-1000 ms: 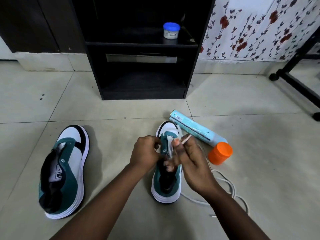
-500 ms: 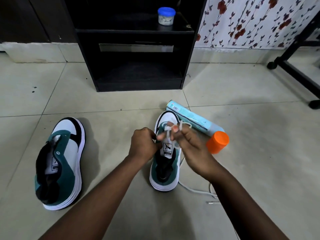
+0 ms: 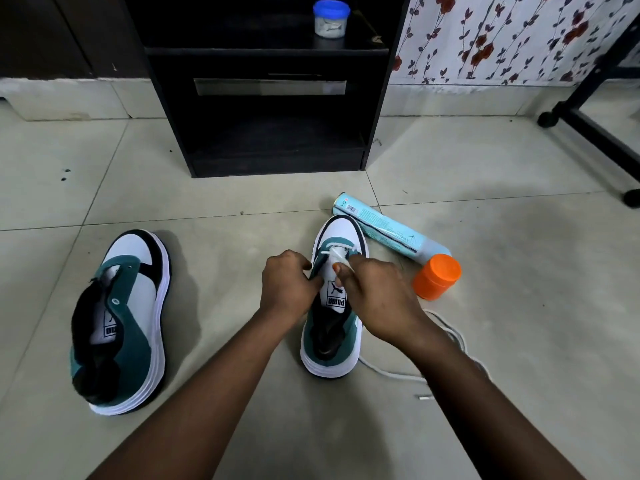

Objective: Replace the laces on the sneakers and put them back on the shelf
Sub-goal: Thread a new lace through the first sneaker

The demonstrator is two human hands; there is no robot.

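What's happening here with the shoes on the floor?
A person is threading a white lace into the sneaker in front of them. The left hand grips its eyelet edge and the right hand pinches the lace near the toe end. The other sneaker lies unlaced to the left. The black shelf holds no shoes yet.

Tiled floor: two sneakers, lace, spray can, shelf unit.

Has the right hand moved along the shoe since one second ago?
Yes. The right hand has moved toward the toe of the shoe; it covered the opening before, and now the tongue label shows.
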